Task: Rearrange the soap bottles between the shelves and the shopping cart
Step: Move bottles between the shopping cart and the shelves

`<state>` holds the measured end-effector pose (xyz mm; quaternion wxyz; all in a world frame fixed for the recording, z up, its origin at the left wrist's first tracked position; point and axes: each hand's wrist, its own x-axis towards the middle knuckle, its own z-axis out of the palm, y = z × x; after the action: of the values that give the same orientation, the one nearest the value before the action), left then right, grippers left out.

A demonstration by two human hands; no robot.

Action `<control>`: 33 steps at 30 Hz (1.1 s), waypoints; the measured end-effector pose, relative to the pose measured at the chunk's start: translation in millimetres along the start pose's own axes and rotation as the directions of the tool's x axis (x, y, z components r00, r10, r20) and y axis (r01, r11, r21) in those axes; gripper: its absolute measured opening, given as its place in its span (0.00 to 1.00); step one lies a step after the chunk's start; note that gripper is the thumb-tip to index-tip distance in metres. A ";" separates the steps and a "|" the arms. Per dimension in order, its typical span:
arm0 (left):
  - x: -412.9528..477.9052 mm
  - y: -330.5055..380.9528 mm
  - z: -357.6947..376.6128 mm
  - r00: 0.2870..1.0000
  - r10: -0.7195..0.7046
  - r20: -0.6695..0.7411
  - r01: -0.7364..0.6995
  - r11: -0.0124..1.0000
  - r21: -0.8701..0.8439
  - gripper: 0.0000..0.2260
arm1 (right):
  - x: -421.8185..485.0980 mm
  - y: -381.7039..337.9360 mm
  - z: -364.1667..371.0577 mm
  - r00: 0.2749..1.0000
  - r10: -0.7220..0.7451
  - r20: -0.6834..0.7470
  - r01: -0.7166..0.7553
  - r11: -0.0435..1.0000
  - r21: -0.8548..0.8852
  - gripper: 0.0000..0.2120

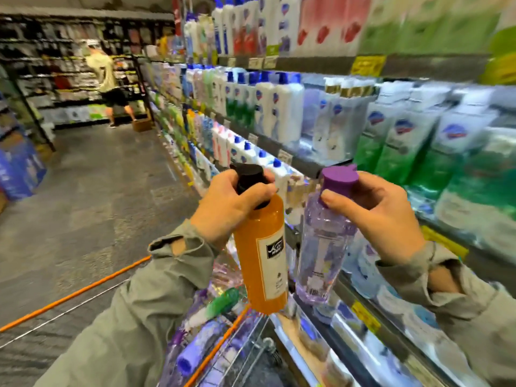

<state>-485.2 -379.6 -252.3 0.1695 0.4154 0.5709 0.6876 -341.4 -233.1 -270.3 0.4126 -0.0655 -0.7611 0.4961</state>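
Observation:
My left hand (226,205) grips the black cap of an orange soap bottle (262,255), which hangs upright over the shopping cart (220,347). My right hand (382,210) pinches the purple cap of a clear lilac soap bottle (321,255), held beside the orange one and near the shelf front. Both bottles hang side by side, a small gap between them. Inside the cart lie more bottles, among them a green-capped one (220,303) and a purple-capped one (187,361).
Shelves (329,166) full of soap bottles and refill pouches run along the right. The aisle floor (92,208) stretches to the left. A person (107,79) stands at the far end by another rack. The cart's orange rim (75,294) crosses the lower left.

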 end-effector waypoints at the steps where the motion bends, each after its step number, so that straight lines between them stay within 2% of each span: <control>1: 3.7 3.3 11.9 1.000 -0.002 0.026 0.002 1.000 -0.003 0.08 | -2.8 -4.5 -12.5 1.000 -0.009 -0.014 0.009 1.000 0.006 0.15; 10: 37.4 21.6 126.7 0.984 0.013 0.180 0.005 0.995 -0.099 0.03 | -25.6 -36.2 -128.0 0.987 -0.030 -0.155 0.029 1.000 -0.009 0.11; 15: 42.9 27.0 182.8 0.965 0.038 0.259 -0.013 0.995 -0.101 0.06 | -39.6 -45.6 -180.2 0.980 -0.027 -0.195 0.016 0.998 -0.056 0.18; 17: 43.9 26.8 201.1 0.957 0.025 0.290 0.002 0.996 -0.091 0.06 | -44.9 -47.7 -197.0 0.978 -0.027 -0.209 0.010 0.997 -0.081 0.15; 22: 44.9 22.9 237.8 0.940 0.014 0.340 0.007 0.998 -0.060 0.07 | -58.9 -47.6 -228.7 0.965 -0.021 -0.262 -0.008 0.994 -0.111 0.15; 26: 48.5 18.2 256.0 0.920 0.006 0.392 0.029 0.996 -0.084 0.04 | -66.3 -43.5 -242.7 0.964 -0.013 -0.265 -0.024 0.991 -0.135 0.14; 33: 77.0 16.4 272.1 0.819 0.067 0.570 -0.001 0.993 -0.116 0.03 | -63.7 -40.7 -250.5 0.930 -0.011 -0.368 -0.065 0.979 -0.191 0.18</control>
<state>-319.1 -154.7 -207.2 0.3435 0.6027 0.4474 0.5645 -113.7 -110.1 -231.4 0.5319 -0.2087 -0.7156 0.4017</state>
